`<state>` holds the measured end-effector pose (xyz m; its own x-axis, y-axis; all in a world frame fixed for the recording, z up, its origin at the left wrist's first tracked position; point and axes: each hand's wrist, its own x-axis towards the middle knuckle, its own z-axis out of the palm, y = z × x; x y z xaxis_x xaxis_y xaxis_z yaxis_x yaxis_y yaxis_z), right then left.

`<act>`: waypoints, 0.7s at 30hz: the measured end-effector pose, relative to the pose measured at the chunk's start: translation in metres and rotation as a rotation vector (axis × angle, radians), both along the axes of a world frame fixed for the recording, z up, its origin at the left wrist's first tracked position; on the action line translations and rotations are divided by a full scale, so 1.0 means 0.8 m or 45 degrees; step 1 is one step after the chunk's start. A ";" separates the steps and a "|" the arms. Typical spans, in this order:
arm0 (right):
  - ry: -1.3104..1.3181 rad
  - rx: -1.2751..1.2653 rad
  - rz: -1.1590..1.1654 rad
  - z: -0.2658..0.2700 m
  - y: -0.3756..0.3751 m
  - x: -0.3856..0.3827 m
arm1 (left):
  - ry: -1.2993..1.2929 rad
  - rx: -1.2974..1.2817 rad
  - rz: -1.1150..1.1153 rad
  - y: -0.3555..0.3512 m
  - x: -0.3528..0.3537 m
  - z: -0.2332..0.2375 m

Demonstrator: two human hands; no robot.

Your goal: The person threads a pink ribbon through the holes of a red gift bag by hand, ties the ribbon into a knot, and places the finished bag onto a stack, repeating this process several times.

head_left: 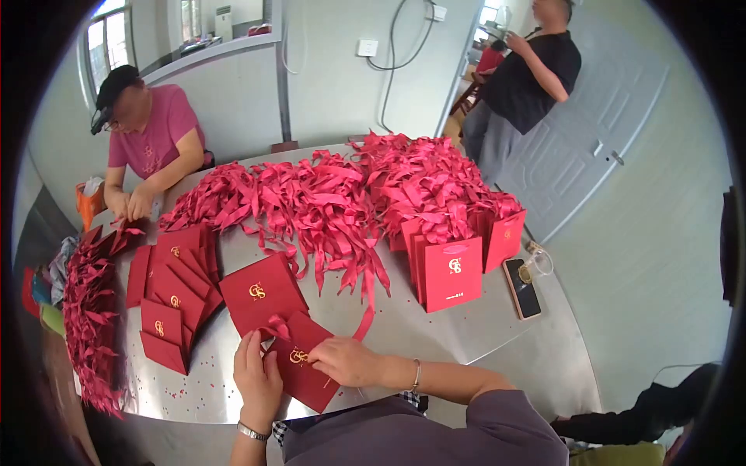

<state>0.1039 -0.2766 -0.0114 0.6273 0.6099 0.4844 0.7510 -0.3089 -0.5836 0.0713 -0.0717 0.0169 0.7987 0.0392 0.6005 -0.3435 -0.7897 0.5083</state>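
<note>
A flat red paper gift bag [299, 380] with a gold logo lies slanted at the table's near edge, between my hands. My left hand [259, 377] is closed at its left edge, the fingertips near a looped red ribbon [277, 329] at the bag's top. Fingers curled, my right hand [346, 362] grips the bag's right side; its fingertips are partly hidden. A loose ribbon strip [364, 322] hangs down beside that hand. Just beyond lies another flat red bag [263, 291], partly under the held one.
Heaped red ribbons [311, 194] cover the metal table's [404, 342] far side. Stacked flat bags [167, 311] lie left; upright bags [453, 272] stand right, near a phone [522, 289] and a clear cup [536, 266]. One person [155, 132] works across the table; another [528, 85] stands by the door.
</note>
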 end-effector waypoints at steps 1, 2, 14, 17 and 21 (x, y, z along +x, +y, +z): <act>0.145 -0.059 0.021 -0.009 0.006 -0.001 | -0.004 0.007 0.026 0.006 -0.010 -0.009; 0.138 -0.054 0.042 -0.017 0.008 -0.002 | 0.060 0.087 -0.030 0.016 -0.020 -0.024; 0.126 0.087 0.052 -0.030 0.006 0.001 | 0.242 0.306 0.226 -0.030 0.012 -0.016; 0.167 0.030 0.051 -0.022 0.005 0.002 | 0.257 0.172 0.259 -0.038 0.020 -0.018; 0.136 0.009 0.052 -0.020 0.003 0.002 | 0.153 0.096 0.441 -0.038 0.035 0.018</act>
